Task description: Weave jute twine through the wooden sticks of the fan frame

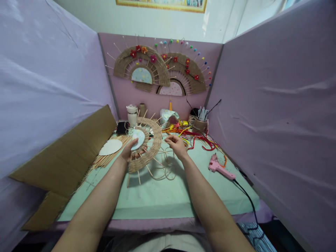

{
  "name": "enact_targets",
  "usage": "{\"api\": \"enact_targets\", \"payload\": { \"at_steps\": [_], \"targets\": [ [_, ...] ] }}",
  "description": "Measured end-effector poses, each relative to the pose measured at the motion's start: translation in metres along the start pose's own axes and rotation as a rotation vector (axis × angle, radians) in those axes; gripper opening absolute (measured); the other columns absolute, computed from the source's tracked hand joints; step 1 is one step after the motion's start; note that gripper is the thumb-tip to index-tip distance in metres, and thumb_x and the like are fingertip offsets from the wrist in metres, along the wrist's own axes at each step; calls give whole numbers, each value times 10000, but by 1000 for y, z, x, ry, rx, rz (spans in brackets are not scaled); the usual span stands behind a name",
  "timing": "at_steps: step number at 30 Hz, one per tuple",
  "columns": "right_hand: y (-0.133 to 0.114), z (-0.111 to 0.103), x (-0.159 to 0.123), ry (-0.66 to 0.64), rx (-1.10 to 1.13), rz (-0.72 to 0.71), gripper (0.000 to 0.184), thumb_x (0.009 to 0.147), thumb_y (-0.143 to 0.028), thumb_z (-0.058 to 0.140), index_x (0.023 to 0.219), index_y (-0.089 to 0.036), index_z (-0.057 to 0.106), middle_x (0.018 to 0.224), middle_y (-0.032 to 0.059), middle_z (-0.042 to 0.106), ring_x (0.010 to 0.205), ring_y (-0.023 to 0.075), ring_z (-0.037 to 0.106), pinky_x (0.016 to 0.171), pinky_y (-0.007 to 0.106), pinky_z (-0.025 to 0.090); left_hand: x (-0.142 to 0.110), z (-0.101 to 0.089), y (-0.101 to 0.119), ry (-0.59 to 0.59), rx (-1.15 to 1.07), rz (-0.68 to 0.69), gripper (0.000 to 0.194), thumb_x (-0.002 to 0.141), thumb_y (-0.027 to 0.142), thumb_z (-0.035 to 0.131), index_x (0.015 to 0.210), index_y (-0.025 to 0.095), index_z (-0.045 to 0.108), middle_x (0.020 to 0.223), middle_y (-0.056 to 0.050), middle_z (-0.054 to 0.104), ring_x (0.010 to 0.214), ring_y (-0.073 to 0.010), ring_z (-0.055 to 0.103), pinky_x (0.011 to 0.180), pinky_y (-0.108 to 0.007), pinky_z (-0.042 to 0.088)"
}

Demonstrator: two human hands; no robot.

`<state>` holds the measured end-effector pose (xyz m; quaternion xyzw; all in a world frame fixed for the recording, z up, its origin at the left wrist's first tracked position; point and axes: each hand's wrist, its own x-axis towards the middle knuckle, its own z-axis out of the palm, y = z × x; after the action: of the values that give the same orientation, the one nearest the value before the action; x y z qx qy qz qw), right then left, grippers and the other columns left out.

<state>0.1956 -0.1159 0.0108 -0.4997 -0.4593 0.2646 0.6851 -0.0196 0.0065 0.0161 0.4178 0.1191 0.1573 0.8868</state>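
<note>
My left hand [129, 149] grips a half-round woven fan [155, 143] by its pale blue patterned centre, thumb on the front. The fan is tilted, with wooden sticks radiating past its band of wound brown twine. At the fan's right edge, beside a stick tip, my right hand [177, 146] is closed in a pinch on a thin strand that looks like twine. Loose loops of twine [170, 171] hang and lie below, between the fan and my right hand.
A pink glue gun [222, 169] with a black cord lies at right. Red and yellow pipe cleaners [204, 141] are scattered behind. Wooden sticks [105, 160], a white oval [110, 147] and a cardboard sheet [70, 161] are at left. Two finished fans [195, 73] hang on the back panel.
</note>
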Motion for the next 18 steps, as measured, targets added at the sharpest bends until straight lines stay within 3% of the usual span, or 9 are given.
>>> {"api": "enact_targets", "payload": {
  "at_steps": [7,18],
  "targets": [
    [0,-3,-1,125,-189,-142,213,723,-406,623,707,-193,619,621,-8,564,591,135,458,568,261,353,0,-3,8,38,25,35,668,877,565,300,1282,67,488,655,-120,634,416,-138,533,268,-165,279],
    [-4,-6,-1,250,-204,-170,193,739,-389,611,724,-197,617,667,2,592,629,146,494,613,274,382,-4,-6,10,53,29,11,667,858,592,330,1253,91,523,660,-131,637,415,-144,510,268,-184,269]
  ]
}}
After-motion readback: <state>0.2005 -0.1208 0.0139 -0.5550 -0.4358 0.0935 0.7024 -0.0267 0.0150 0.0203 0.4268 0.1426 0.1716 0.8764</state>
